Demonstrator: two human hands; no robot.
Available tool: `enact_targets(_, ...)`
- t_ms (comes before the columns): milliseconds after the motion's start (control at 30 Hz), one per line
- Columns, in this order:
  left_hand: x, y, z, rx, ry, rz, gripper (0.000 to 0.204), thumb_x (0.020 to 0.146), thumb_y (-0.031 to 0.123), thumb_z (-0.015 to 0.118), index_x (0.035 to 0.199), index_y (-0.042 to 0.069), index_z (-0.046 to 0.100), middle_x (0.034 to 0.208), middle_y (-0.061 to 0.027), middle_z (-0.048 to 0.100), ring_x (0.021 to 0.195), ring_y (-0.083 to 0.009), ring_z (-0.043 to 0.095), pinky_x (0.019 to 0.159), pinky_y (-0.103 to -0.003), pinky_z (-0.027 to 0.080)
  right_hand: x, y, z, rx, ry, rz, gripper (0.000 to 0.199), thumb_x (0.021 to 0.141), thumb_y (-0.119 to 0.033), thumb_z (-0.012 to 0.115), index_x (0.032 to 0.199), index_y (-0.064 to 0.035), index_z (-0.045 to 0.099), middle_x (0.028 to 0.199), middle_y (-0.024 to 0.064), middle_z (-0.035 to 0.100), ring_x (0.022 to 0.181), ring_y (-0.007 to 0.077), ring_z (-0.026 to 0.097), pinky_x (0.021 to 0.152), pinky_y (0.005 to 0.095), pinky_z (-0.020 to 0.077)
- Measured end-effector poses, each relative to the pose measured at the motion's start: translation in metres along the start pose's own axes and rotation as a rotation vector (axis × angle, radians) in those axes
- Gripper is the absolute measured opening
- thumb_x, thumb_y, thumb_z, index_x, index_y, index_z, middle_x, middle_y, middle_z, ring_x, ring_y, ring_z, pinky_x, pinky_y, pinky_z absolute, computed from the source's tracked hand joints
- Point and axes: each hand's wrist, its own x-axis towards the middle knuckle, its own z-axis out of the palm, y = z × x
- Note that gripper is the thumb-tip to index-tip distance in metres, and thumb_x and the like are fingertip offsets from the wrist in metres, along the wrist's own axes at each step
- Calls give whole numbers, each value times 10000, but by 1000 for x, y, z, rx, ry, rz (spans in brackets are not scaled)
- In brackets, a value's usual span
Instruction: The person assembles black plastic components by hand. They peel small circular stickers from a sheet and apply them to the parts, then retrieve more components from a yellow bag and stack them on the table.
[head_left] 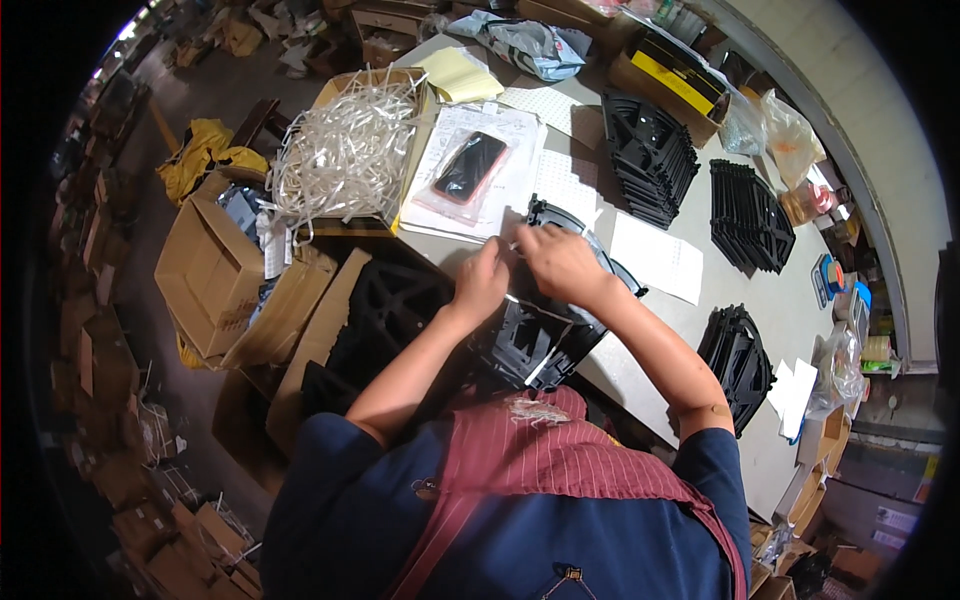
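Note:
Both hands are together at the near edge of the table, over a black plastic frame (522,338) with curved, glossy sections. My left hand (482,282) is closed, its fingertips pressed together beside the frame. My right hand (560,262) lies across the frame's upper part, thumb and fingers pinched near the left fingertips. A small pale bit shows at the right fingertips, too small to name. What the left fingers hold, if anything, is hidden. The lower end of the frame rests close against my red striped apron (520,440).
Left of the hands stands a box of tangled white strips (345,150), with open cartons (210,275) below. A phone (470,167) lies on papers. Stacks of black plastic frames (648,158) fill the right side, near a white sheet (655,257). Black parts (385,315) sit in a carton.

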Motion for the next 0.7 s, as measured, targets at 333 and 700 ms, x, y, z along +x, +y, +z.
enact_targets(333, -13, -22, -18, -808, -20, -524, 221, 1073, 279, 490, 955, 101, 543, 672, 51, 409, 546, -47, 338, 492, -210, 288, -62, 80, -39, 2631, 891, 383, 396, 798, -90, 582, 1184, -1, 573, 966, 80, 588, 854, 198, 546, 867, 355, 471)
enact_targets(700, 50, 123, -96, -1078, -92, -127, 277, 1040, 318, 479, 1065, 54, 562, 696, 34, 457, 556, -41, 402, 511, -206, 369, -69, -9, 42, 900, 406, 465, 198, 833, 51, 618, 1020, 9, 665, 1086, 90, 681, 1042, 198, 637, 933, 310, 485)
